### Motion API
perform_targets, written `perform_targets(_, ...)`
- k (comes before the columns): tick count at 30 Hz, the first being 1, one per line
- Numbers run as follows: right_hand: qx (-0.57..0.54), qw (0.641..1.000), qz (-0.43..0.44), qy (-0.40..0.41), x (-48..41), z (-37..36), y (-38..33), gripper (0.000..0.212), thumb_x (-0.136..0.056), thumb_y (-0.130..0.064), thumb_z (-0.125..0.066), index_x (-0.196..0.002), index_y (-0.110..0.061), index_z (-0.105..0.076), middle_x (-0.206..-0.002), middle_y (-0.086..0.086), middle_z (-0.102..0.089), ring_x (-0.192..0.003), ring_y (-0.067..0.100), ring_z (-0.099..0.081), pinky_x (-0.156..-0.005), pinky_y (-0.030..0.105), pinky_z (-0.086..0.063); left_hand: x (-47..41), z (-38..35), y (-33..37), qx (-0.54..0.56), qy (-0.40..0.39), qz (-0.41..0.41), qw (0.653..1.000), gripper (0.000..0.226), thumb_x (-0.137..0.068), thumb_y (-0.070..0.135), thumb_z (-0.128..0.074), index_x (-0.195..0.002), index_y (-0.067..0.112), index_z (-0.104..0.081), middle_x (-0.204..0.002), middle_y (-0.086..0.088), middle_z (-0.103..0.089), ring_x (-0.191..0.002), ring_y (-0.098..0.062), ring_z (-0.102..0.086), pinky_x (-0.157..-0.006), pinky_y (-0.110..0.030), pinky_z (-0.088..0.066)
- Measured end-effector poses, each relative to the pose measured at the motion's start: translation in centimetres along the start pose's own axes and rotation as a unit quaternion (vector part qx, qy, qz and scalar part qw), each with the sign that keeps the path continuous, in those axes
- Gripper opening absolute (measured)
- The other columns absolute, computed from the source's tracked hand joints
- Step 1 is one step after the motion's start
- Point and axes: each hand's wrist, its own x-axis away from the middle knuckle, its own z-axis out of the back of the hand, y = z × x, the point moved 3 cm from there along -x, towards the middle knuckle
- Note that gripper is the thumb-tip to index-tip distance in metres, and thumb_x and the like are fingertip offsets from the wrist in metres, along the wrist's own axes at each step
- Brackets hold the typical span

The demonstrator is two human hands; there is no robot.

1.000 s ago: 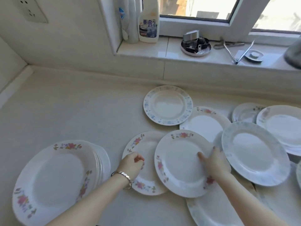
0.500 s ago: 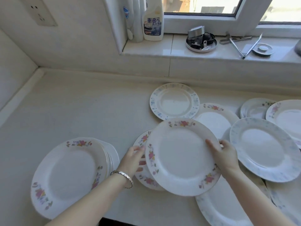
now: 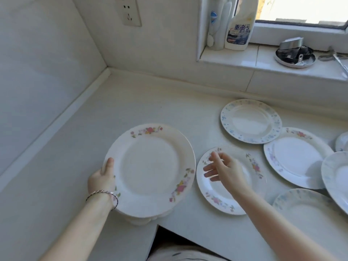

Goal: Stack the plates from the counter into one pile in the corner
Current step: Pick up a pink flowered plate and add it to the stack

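Observation:
A white plate with pink flowers (image 3: 150, 170) lies on top of the pile (image 3: 143, 220) near the counter's front edge, left of centre. My left hand (image 3: 102, 178) grips this plate's left rim, thumb on top. My right hand (image 3: 224, 169) hovers open, fingers spread, over a smaller pink-flowered plate (image 3: 248, 200) that lies flat on the counter. Further right lie a blue-patterned plate (image 3: 251, 121), another pink-flowered plate (image 3: 297, 157) and more plates cut off by the frame edge.
The counter corner (image 3: 107, 69) lies at the back left, with bare counter between it and the pile. On the window sill (image 3: 244, 59) stand a cleaner bottle (image 3: 239, 25) and a round metal dish (image 3: 294, 55). A wall socket (image 3: 129, 13) sits above.
The large pink-flowered plate went from both hands, left across the counter, onto the pile. My right hand let go of it and now hovers open. The view swung left.

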Motion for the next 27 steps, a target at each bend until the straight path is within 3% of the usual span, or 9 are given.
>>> perform_targets(3, 0.049, 0.997, -0.053, 0.003, 0.0, 0.4, 2.5, 0.022, -0.096, -0.023, -0.045, -0.085, -0.009, -0.058, -0.069, 0.007, -0.067, -0.056, 0.017, -0.063, -0.055, 0.024, -0.049, -2.3, 2.4, -1.7, -0.007, 0.037, 0.012, 0.999, 0.044, -0.091, 0.034, -0.053, -0.059, 0.005, -0.046, -0.062, -0.012, -0.047, -0.067, -0.026, -0.044, -0.049, -0.029, -0.034)
perform_targets(6, 0.064, 0.994, -0.084, 0.033, -0.1, 1.4, 4.6, 0.017, -0.095, -0.017, -0.046, -0.088, -0.007, -0.058, -0.068, 0.009, -0.066, -0.058, 0.022, -0.062, -0.056, 0.027, -0.049, -3.7, 2.9, -3.7, -0.019, 0.070, 0.046, 0.996, 0.043, -0.088, 0.036, -0.056, -0.059, 0.004, -0.047, -0.071, -0.017, -0.050, -0.070, -0.026, -0.044, -0.066, -0.031, -0.037)
perform_targets(10, 0.081, 0.990, -0.092, 0.066, -0.1, 2.8, 6.0, 0.016, -0.094, -0.015, -0.048, -0.084, -0.008, -0.058, -0.067, 0.010, -0.066, -0.059, 0.023, -0.062, -0.056, 0.028, -0.047, -4.4, 2.3, -5.0, -0.019, 0.067, 0.062, 0.996, 0.043, -0.087, 0.037, -0.055, -0.062, 0.002, -0.048, -0.071, -0.017, -0.048, -0.071, -0.027, -0.043, -0.069, -0.031, -0.035)
perform_targets(13, 0.094, 0.988, -0.099, 0.066, 0.1, 3.3, 6.7, 0.016, -0.094, -0.015, -0.048, -0.083, -0.008, -0.057, -0.068, 0.011, -0.066, -0.060, 0.023, -0.061, -0.055, 0.027, -0.046, -4.8, 2.2, -4.5, -0.132, 0.035, 0.014, 0.990, 0.044, -0.092, 0.035, -0.047, -0.081, -0.007, -0.055, -0.082, -0.023, -0.053, -0.076, -0.033, -0.049, -0.070, -0.033, -0.035)
perform_targets(17, 0.115, 0.986, -0.104, 0.058, 0.1, 3.3, 7.2, 0.016, -0.094, -0.014, -0.048, -0.082, -0.008, -0.057, -0.068, 0.011, -0.066, -0.060, 0.023, -0.061, -0.055, 0.027, -0.046, -5.3, 2.1, -3.3, -0.347, -0.043, -0.070, 0.934, 0.050, -0.093, 0.036, -0.044, -0.084, -0.010, -0.061, -0.082, -0.024, -0.062, -0.079, -0.036, -0.058, -0.064, -0.032, -0.037)
perform_targets(22, 0.140, 0.982, -0.110, 0.066, -0.6, 3.4, 8.2, 0.016, -0.092, -0.015, -0.048, -0.079, -0.011, -0.057, -0.066, 0.008, -0.067, -0.059, 0.023, -0.062, -0.056, 0.027, -0.046, -5.2, 1.9, -2.3, -0.520, -0.098, -0.095, 0.843, 0.050, -0.095, 0.042, -0.034, -0.065, 0.010, -0.056, -0.058, -0.002, -0.051, -0.067, -0.024, -0.052, -0.061, -0.026, -0.034)
perform_targets(23, 0.145, 0.979, -0.124, 0.075, -0.7, 3.6, 8.6, 0.016, -0.091, -0.016, -0.049, -0.078, -0.011, -0.056, -0.064, 0.008, -0.067, -0.056, 0.022, -0.061, -0.054, 0.026, -0.046, -5.2, 1.9, -2.4, -0.538, -0.103, -0.095, 0.831, 0.050, -0.096, 0.043, -0.032, -0.070, 0.011, -0.060, -0.062, -0.003, -0.056, -0.070, -0.025, -0.054, -0.062, -0.025, -0.034)
perform_targets(25, 0.149, 0.969, -0.178, 0.089, -0.7, 3.9, 9.6, 0.021, -0.091, -0.018, -0.049, -0.074, -0.009, -0.055, -0.060, 0.008, -0.063, -0.049, 0.022, -0.058, -0.048, 0.023, -0.045, -5.1, 1.9, -2.8, -0.564, -0.095, -0.104, 0.814, 0.053, -0.095, 0.045, -0.029, -0.096, 0.007, -0.065, -0.090, -0.012, -0.067, -0.089, -0.029, -0.061, -0.069, -0.025, -0.036)
perform_targets(27, 0.146, 0.950, -0.266, 0.073, -0.3, 4.3, 11.0, 0.029, -0.091, -0.025, -0.049, -0.072, -0.005, -0.054, -0.057, 0.009, -0.059, -0.041, 0.020, -0.053, -0.042, 0.018, -0.042, -4.9, 2.0, -3.2, -0.557, -0.069, -0.119, 0.819, 0.051, -0.095, 0.045, -0.029, -0.112, 0.003, -0.055, -0.111, -0.019, -0.064, -0.103, -0.033, -0.060, -0.073, -0.030, -0.037)
